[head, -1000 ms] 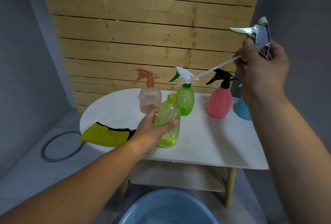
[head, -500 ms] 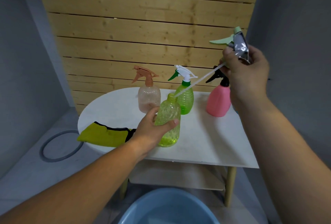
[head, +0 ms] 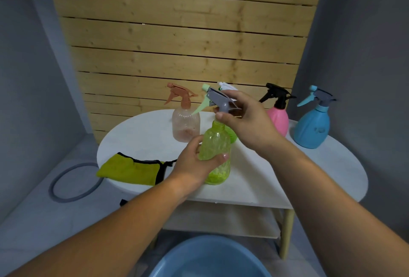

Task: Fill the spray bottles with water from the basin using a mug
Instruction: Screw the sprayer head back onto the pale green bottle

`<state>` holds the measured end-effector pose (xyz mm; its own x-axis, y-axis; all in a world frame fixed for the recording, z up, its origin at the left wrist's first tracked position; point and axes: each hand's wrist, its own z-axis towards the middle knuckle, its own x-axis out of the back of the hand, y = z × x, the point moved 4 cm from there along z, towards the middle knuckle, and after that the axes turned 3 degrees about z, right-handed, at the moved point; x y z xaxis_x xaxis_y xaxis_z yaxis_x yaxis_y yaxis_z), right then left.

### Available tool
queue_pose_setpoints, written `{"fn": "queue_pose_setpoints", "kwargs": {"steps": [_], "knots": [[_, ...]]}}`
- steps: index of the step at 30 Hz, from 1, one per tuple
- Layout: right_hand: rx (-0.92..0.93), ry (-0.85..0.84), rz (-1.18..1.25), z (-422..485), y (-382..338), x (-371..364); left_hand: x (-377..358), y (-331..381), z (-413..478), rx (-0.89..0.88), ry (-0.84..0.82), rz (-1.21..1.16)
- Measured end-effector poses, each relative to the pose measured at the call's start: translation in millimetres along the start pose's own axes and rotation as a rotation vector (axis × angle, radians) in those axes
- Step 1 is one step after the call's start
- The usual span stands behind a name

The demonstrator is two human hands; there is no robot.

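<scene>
A yellow-green textured bottle (head: 215, 155) stands upright on the white table (head: 287, 177), with some liquid at its bottom. My left hand (head: 197, 161) grips its body. My right hand (head: 247, 119) holds a grey and mint spray head (head: 218, 99) right over the bottle's neck. Whether the head's tube is inside the bottle I cannot tell. A blue basin (head: 210, 259) sits on the floor below the table's front. No mug is in sight.
Behind stand a peach bottle (head: 186, 121), a pink bottle with a black head (head: 277, 119), a blue bottle (head: 312, 126) and a green bottle (head: 232, 136) mostly hidden by my right hand. A yellow cloth (head: 130, 169) lies at the table's left. A grey ring (head: 75, 182) lies on the floor.
My right hand has brought the spray head down and left from high on the right to the top of the yellow-green bottle. The left hand has kept its grip.
</scene>
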<state>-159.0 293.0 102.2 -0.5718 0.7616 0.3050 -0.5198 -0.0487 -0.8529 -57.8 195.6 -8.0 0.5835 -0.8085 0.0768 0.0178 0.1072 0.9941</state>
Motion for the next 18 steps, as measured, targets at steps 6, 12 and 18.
{"fn": "queue_pose_setpoints", "kwargs": {"steps": [6, 12, 18], "knots": [[0.007, -0.151, -0.023, -0.2, -2.7, 6.0, -2.0, 2.2, 0.1, -0.008, -0.017, 0.033], [0.085, -0.150, -0.094, -6.3, -3.2, 3.6, 0.2, 4.5, -0.3, -0.016, -0.048, 0.066], [0.184, -0.113, -0.085, -13.6, 0.1, -1.8, 8.6, 1.0, -0.1, -0.050, -0.127, 0.174]]}}
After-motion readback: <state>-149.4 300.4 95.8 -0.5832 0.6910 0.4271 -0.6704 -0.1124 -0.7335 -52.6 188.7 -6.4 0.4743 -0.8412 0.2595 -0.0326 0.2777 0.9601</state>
